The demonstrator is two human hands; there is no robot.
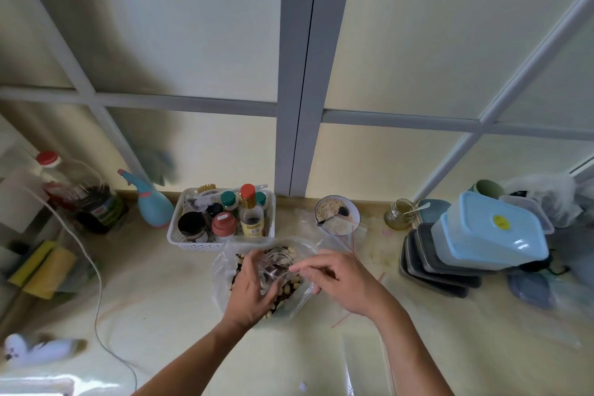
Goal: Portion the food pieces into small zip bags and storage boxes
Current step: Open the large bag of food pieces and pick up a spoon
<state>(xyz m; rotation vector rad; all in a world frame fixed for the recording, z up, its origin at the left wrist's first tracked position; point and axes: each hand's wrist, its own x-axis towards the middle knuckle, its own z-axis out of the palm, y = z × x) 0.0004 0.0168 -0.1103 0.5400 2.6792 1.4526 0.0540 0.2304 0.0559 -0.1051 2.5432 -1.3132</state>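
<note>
the large clear bag [257, 280] of food pieces [291, 288] lay on the worktop [167, 292] near its middle, just in front of the white basket [221, 228] that stood against the back edge. the pieces looked like pale peanuts mixed with dark bits, small, hard and loose, so they would probably pour and roll rather than clump.

the left hand [254, 291] was inside the bag's mouth, fingers curled round a small clear cup or scoop [278, 267]; its exact shape was hard to read through the film. the right hand [334, 276] pinched the thin plastic at the cup's right rim, fingers narrowly gathered.

the bag was soft, crinkly and limp; it would likely sag and spill if lifted by one edge, so the mouth wanted holding on two sides. it looked light but slippery.

small zip bags [345, 228] with red strips lay flat toward the back edge beside a bowl [337, 210], flimsy and best taken at the stiffer zip line. storage boxes [488, 235], rigid plastic with pale blue lids, sat stacked on dark trays [430, 270] near the right edge; they would probably take a firm grip on their walls.
</note>
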